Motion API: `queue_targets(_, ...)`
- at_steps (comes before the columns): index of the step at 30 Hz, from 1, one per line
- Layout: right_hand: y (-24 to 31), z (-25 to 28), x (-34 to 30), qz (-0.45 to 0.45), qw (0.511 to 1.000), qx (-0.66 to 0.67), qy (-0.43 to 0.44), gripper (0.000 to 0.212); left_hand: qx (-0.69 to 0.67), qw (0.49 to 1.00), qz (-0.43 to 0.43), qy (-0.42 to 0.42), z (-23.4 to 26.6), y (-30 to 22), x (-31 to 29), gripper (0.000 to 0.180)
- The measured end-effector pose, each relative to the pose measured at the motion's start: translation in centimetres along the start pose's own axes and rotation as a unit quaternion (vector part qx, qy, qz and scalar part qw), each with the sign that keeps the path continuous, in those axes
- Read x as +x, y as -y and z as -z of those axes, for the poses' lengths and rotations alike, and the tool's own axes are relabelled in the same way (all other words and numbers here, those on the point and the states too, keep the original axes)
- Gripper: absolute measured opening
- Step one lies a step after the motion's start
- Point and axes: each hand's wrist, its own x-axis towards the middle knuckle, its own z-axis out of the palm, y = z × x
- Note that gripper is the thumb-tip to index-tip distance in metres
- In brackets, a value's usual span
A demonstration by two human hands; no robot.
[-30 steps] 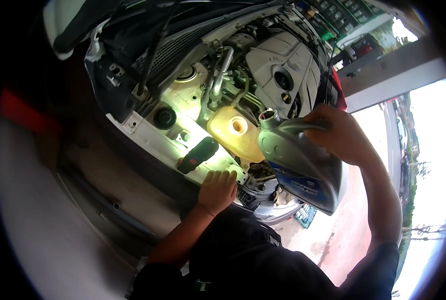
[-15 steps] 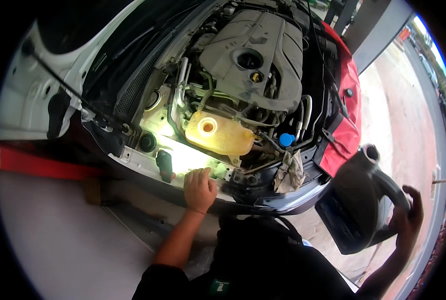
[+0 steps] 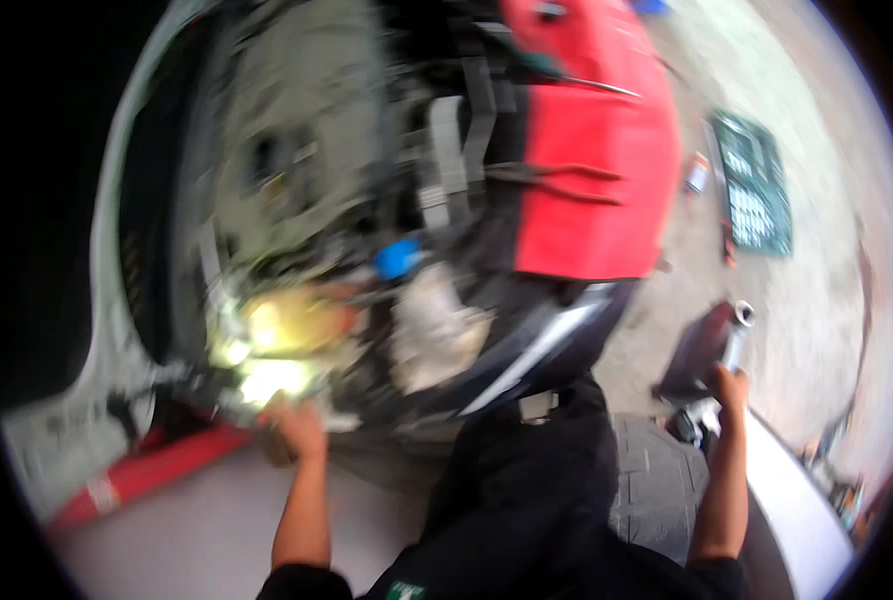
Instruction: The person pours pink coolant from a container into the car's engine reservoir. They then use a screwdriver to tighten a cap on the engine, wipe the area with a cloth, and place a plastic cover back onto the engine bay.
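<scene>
At the right, my right hand (image 3: 732, 388) is closed round the handle of a dark grey plastic jug (image 3: 695, 352). The jug's uncapped mouth points up, and it hangs low beside the car. My left hand (image 3: 297, 427) is at the car's side edge, beside a bright patch of light. Motion smears its fingers, so I cannot tell whether they hold the lamp. Just beyond it lies the yellowed fluid tank (image 3: 305, 318), blurred. A blue cap (image 3: 398, 258) and a crumpled pale rag (image 3: 437, 328) are to the tank's right.
A red cover (image 3: 599, 225) drapes the car's front, with pliers (image 3: 577, 190) and a screwdriver (image 3: 602, 85) on it. On the floor beyond lie a green tool case (image 3: 757, 185) and a small can (image 3: 698, 172). A tyre (image 3: 655, 485) is near my legs.
My view has swung right and down toward the floor. The jug has gone from raised beside the car to lower down, still in my right hand. My left hand is now closer to the light.
</scene>
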Motion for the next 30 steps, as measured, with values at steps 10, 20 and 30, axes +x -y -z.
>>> queue_targets(10, -21.4, -17.8, 23.5, -0.159, 0.974, 0.096, -0.133, 0.058, 0.271, 0.946, -0.130, -0.118, -2.5, 5.4, 2.5, 0.041)
queue_targets(20, -30.6, -25.2, 25.3, -0.282, 0.959, -0.025, -0.020, 0.057, 0.180, 0.977, -0.029, -0.109, -3.7, 8.1, 1.4, 0.028)
queue_targets(30, -19.5, -14.1, 16.5, -0.046, 0.989, 0.119, 0.076, 0.044, 0.088, 0.979, -0.057, -0.178, -3.2, 1.4, -0.1, 0.028)
